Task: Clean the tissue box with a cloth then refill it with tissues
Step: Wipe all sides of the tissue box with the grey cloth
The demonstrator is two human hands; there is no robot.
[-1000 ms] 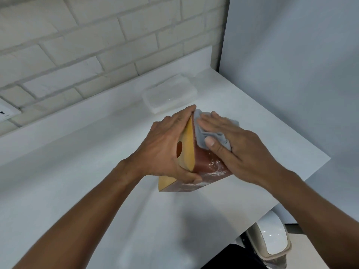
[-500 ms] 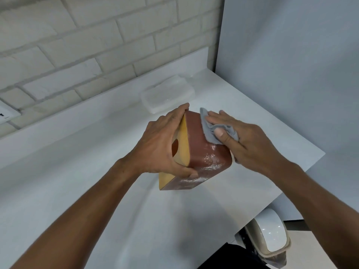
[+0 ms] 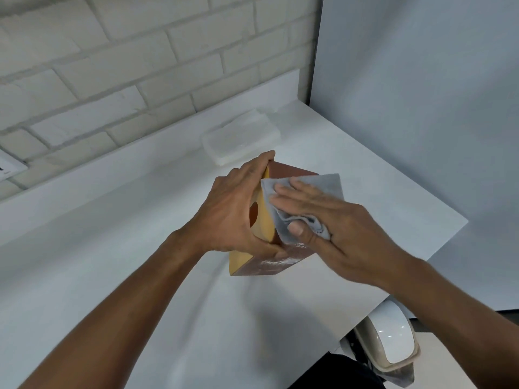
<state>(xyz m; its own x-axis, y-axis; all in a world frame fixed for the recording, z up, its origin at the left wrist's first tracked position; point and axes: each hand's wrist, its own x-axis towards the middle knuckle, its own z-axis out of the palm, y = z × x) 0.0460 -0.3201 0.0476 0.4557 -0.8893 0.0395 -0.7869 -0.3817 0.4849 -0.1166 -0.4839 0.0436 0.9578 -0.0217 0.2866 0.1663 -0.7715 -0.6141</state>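
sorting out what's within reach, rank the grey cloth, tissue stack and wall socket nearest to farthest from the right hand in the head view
1. grey cloth: directly under the right hand, pressed onto the tissue box.
2. tissue stack: behind the box, up and to the left, by the brick wall.
3. wall socket: at the far left edge of the view.

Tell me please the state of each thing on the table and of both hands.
tissue box, tilted on the table
cloth, spread on the box's brown side under the right hand
tissues, stacked near the wall, apart from the box
left hand, grips the box
right hand, presses the cloth, thumb pinching a fold
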